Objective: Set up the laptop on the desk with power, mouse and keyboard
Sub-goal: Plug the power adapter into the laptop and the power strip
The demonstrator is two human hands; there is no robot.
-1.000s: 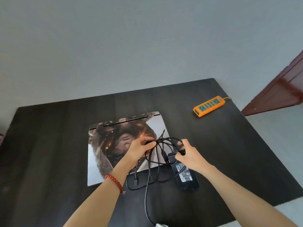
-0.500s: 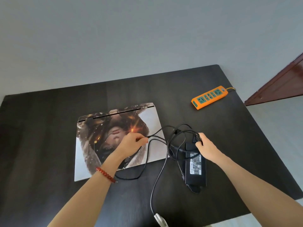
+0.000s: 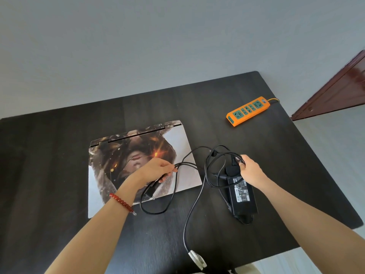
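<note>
Both hands grip the charger cable (image 3: 199, 192), left hand (image 3: 156, 170) over the closed laptop (image 3: 138, 165), right hand (image 3: 249, 171) above the power brick (image 3: 242, 194), apparently to untangle its loops.

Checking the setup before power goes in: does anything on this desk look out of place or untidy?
Yes. The charger cable is a loose tangle between the left hand and right hand, looped over the closed laptop and the power brick. Its plug hangs at the desk's near edge. The orange power strip has nothing plugged in.
</note>
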